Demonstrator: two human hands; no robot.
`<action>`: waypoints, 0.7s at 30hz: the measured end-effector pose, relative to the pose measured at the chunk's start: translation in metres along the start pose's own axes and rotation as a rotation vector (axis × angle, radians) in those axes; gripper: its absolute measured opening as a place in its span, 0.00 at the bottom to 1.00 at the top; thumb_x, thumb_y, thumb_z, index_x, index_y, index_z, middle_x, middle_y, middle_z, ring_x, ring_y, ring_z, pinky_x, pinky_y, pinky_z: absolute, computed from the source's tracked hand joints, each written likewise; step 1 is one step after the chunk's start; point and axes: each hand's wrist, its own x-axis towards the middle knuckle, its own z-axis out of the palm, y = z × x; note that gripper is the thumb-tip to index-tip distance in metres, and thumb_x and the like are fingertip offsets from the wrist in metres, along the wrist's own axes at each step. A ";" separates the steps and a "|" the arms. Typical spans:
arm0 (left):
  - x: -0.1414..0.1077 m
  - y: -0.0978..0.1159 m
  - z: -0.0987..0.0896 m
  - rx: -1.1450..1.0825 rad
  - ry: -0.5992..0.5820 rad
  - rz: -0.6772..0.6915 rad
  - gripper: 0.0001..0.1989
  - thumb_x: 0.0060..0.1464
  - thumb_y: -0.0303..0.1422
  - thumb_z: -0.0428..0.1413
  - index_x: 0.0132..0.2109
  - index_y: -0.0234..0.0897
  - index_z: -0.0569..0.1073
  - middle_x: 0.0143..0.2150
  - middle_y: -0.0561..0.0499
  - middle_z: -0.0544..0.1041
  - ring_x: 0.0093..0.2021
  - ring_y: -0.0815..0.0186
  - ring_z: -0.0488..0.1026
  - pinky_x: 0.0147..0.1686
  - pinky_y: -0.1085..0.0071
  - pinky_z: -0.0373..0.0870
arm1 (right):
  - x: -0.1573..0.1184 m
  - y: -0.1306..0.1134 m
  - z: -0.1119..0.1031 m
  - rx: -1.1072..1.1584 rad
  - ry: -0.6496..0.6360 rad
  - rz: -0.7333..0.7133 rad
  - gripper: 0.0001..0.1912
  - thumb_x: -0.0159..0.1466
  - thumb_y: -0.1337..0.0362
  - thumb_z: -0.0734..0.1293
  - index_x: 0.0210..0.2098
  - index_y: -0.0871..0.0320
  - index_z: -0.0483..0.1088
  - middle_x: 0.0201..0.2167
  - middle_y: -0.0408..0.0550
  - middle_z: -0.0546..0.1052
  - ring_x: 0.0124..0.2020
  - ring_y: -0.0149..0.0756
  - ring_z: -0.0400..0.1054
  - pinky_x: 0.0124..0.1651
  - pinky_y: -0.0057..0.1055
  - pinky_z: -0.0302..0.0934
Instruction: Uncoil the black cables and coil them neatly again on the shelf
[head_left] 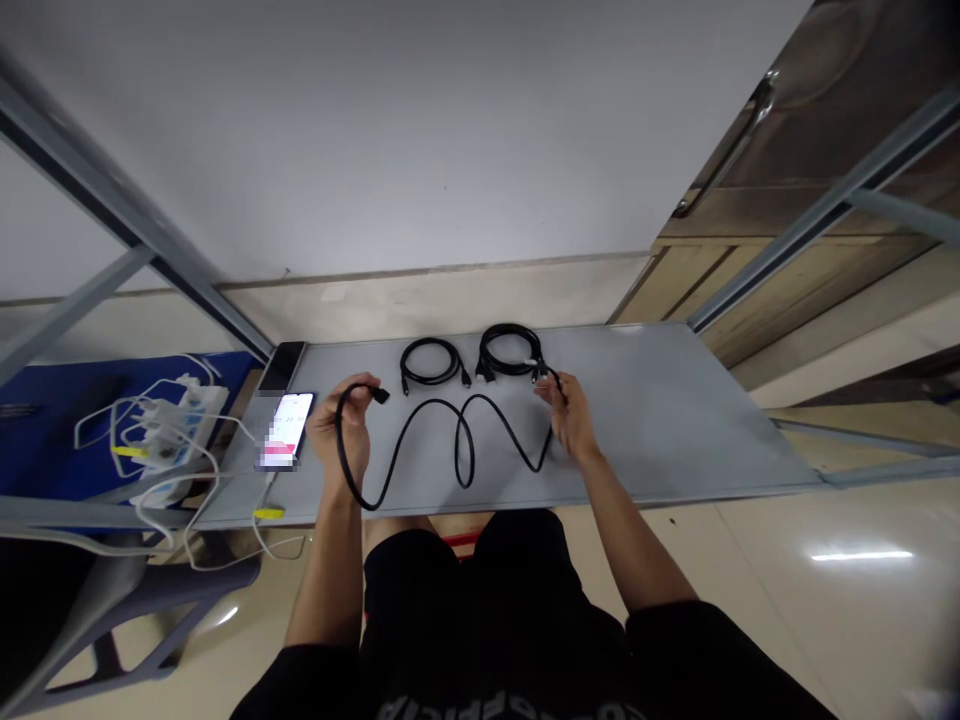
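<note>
A loose black cable (470, 440) runs in waves across the grey shelf between my two hands. My left hand (341, 425) is closed around one end, its black connector sticking out to the right of the fingers. The other end is pinched in my right hand (571, 412), close to the right-hand coil. Two coiled black cables lie flat further back: a smaller coil (430, 380) on the left and a thicker coil (499, 372) on the right, each with its connectors toward me.
On the left of the grey shelf (675, 430) lie a lit phone (289, 425) and a dark phone (283, 366). Beyond them, a white power strip (187, 430) with tangled white cords rests on a blue surface. Metal frame posts stand at both sides.
</note>
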 end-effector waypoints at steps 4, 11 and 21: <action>-0.001 -0.002 -0.010 -0.026 -0.018 -0.096 0.24 0.53 0.43 0.73 0.28 0.36 0.68 0.42 0.49 0.83 0.42 0.63 0.84 0.47 0.59 0.85 | 0.010 -0.002 0.000 0.122 0.068 0.097 0.19 0.60 0.45 0.71 0.32 0.52 0.65 0.26 0.38 0.68 0.25 0.30 0.60 0.30 0.26 0.57; -0.018 -0.014 -0.011 -0.052 -0.200 -0.475 0.27 0.50 0.50 0.73 0.51 0.41 0.77 0.38 0.52 0.82 0.44 0.61 0.85 0.46 0.62 0.84 | 0.012 -0.008 -0.002 0.109 0.070 0.111 0.26 0.60 0.39 0.69 0.26 0.51 0.58 0.21 0.35 0.57 0.22 0.30 0.52 0.27 0.29 0.51; -0.050 -0.032 0.019 0.112 -0.444 -0.674 0.26 0.48 0.56 0.72 0.39 0.36 0.83 0.39 0.44 0.86 0.40 0.59 0.83 0.48 0.60 0.83 | -0.035 -0.022 0.046 -0.159 -0.145 -0.040 0.26 0.56 0.43 0.76 0.29 0.51 0.60 0.24 0.36 0.62 0.28 0.33 0.58 0.33 0.30 0.57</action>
